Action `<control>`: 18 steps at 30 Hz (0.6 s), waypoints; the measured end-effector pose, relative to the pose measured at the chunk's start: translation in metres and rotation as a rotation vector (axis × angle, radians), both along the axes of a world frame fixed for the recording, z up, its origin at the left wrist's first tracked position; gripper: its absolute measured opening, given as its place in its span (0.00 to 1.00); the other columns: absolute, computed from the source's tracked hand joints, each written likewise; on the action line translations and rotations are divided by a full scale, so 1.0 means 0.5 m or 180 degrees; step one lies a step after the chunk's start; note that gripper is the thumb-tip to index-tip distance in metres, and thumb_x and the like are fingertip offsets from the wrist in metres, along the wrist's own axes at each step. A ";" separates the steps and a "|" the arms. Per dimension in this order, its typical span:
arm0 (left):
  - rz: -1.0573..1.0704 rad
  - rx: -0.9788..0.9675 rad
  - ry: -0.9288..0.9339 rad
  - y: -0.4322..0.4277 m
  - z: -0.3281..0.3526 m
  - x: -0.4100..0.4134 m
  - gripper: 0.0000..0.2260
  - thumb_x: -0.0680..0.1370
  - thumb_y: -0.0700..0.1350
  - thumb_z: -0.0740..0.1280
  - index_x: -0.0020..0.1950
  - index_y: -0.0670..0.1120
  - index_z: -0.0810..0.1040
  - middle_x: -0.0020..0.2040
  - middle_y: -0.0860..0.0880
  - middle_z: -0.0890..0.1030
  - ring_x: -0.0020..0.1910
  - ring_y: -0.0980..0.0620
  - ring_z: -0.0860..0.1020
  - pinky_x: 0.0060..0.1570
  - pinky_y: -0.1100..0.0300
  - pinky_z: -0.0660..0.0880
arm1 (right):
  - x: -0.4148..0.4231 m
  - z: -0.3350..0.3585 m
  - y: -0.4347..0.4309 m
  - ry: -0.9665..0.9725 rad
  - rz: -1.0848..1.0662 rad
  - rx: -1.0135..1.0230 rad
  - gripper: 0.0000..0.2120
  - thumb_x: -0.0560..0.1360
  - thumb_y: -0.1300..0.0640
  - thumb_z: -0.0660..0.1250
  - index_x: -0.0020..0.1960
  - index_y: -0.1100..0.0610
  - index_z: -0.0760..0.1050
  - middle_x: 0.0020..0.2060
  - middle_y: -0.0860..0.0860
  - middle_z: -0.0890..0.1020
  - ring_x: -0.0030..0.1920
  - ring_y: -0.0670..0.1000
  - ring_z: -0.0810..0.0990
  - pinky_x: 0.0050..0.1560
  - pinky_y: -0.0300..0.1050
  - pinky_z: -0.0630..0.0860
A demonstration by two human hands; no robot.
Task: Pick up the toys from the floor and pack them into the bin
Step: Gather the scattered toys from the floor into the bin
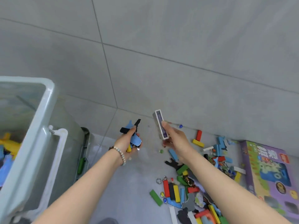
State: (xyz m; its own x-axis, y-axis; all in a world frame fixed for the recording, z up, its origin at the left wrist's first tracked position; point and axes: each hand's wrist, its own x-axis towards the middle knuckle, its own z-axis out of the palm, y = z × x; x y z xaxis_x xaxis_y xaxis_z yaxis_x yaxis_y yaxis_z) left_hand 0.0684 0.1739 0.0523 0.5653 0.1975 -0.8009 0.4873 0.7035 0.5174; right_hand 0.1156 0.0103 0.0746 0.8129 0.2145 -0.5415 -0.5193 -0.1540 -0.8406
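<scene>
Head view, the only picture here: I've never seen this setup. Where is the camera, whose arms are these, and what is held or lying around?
There is no machine. A person works with bare hands, and one wide-angle camera on their head looks down at them, so the arms reach in from the bottom edge. The left hand, with a bead bracelet on the wrist, grips blue and black puzzle pieces and a yellow block. The right hand pinches a small box with a purple face. At the left stands the pale bin, which already has some toys in it. On the grey floor at the right lie coloured blocks, marbles and a purple game box.
</scene>
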 end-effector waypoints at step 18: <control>-0.0063 0.1845 0.0569 0.488 0.338 -0.481 0.29 0.75 0.58 0.66 0.66 0.37 0.71 0.59 0.43 0.77 0.57 0.42 0.76 0.62 0.47 0.71 | -0.373 0.352 0.534 0.0582 0.1519 0.0003 0.13 0.79 0.58 0.62 0.57 0.66 0.74 0.43 0.59 0.79 0.34 0.52 0.79 0.33 0.45 0.81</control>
